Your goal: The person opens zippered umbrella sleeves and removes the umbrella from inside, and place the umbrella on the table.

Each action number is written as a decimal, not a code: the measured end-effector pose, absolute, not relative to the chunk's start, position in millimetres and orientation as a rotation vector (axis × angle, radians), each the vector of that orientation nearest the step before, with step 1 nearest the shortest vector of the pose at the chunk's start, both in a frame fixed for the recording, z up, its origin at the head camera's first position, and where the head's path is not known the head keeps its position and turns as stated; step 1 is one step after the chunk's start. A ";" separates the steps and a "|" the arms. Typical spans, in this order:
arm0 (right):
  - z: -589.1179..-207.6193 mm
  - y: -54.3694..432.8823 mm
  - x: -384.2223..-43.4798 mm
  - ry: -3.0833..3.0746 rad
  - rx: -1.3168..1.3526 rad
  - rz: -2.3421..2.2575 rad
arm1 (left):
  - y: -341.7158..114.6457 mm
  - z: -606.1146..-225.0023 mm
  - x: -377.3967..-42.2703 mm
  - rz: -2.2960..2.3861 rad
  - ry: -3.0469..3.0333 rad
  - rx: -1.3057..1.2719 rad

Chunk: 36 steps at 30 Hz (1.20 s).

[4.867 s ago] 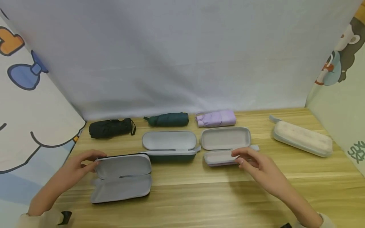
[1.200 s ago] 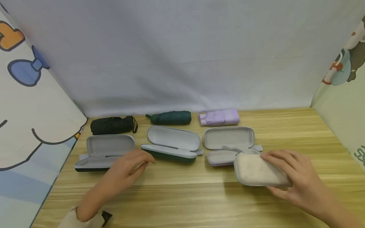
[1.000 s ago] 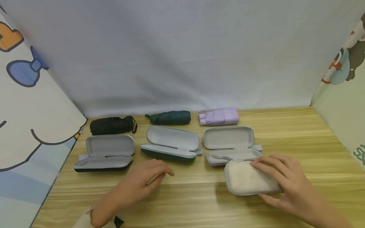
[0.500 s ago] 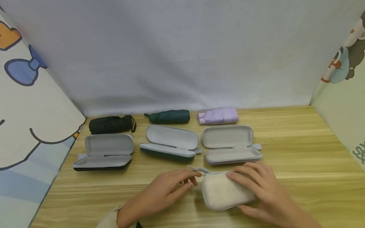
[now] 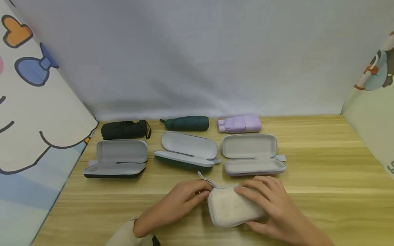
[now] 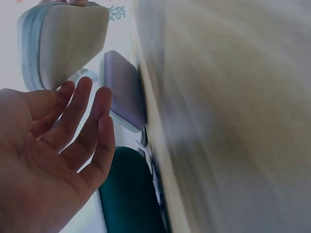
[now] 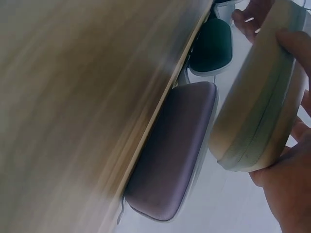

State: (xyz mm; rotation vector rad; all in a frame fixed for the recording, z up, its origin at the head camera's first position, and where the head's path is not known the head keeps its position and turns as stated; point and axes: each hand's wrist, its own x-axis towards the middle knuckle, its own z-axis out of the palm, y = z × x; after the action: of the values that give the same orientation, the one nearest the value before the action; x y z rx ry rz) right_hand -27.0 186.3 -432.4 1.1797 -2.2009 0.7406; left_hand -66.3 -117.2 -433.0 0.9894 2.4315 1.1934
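Note:
My right hand (image 5: 275,210) grips a closed, cream-coloured hard zip case (image 5: 231,206), thumb beneath and fingers over the top. A pale zipper band (image 7: 265,111) runs along the case's side in the right wrist view. From the case's left end sticks a pale strap (image 5: 205,178). My left hand (image 5: 181,200) is at that end, thumb and forefinger right at its edge by the strap. In the left wrist view the left hand's other fingers (image 6: 90,131) are spread and loosely bent. I cannot tell whether the thumb and forefinger pinch anything there.
Three opened hard cases stand behind the hands: black (image 5: 115,175), dark green (image 5: 184,164) and pale purple (image 5: 255,172). Behind them lie a black folded umbrella (image 5: 124,130), a dark green one (image 5: 187,123) and a lilac one (image 5: 241,123). A white cloth (image 5: 215,61) hangs behind the wooden table (image 5: 323,164).
My right hand has picked up the cream case from the far right and brought it to the front middle. My left hand has left the black case and come to the cream case's left end.

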 end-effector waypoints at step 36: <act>-444.2 172.5 -31.6 -2.699 0.980 0.392 | -121.4 -441.2 -57.8 0.585 2.712 1.237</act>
State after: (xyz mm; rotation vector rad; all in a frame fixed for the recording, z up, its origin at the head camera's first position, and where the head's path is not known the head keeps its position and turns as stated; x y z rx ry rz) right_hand -31.6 172.5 -444.2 0.9804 -2.6987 0.3918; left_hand -57.8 -121.4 -441.2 1.2370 2.7119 0.5849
